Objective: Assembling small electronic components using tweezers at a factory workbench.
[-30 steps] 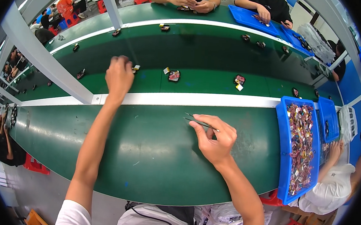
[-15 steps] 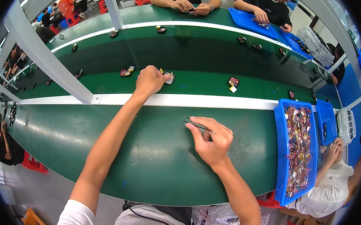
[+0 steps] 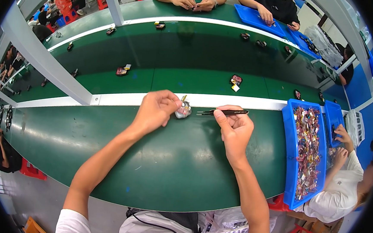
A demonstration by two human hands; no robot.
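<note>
Pinched in the fingertips of my left hand is a small electronic assembly, greyish and pink with a yellow bit sticking up. It hangs over the near edge of the conveyor, above the white rail. My right hand grips black tweezers. Their tips point left toward the assembly, a short gap away from it. On the green belt beyond lie similar dark assemblies with white tabs, one to the left and another to the right.
A blue bin full of small pink and yellow parts stands to my right, with a smaller blue tray beside it. White posts rise at the left. Co-workers sit across the belt and at my right.
My left hand has lifted the assembly off the belt and drawn it back toward me. My right hand has risen, with the tweezers turned level toward it. Belt items have shifted left.
</note>
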